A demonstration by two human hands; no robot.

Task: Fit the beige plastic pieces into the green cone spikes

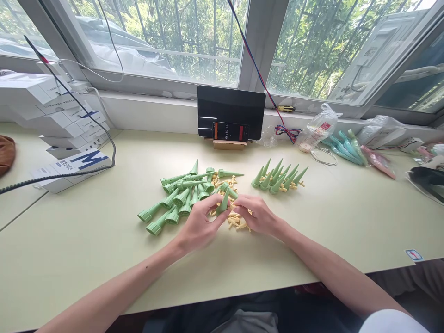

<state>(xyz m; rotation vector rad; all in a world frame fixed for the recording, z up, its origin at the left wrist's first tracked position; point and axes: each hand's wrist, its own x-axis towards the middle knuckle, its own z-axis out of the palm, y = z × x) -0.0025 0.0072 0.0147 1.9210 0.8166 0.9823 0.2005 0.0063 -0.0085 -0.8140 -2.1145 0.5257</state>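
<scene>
My left hand (204,219) is closed around a green plastic watering spike (224,201), held upright with its tip pointing up. Beside it my right hand (256,213) pinches with thumb and fingers close to the spike's base; whatever sits between those fingertips is hidden. Small pale-yellow plastic fittings (239,224) lie loose under and between both hands. Left of them is a pile of similar green spikes (182,196), mostly lying on their sides. To the right, several green spikes (277,179) stand upright in a tight group, with yellow pieces showing at their sides.
A dark tablet (231,104) and a lit phone (231,132) lean at the back on a brown cardboard stand (229,145). White boxes (69,115) are stacked at left, with a black cable (113,143) across them. Plastic bags (321,127) lie at back right.
</scene>
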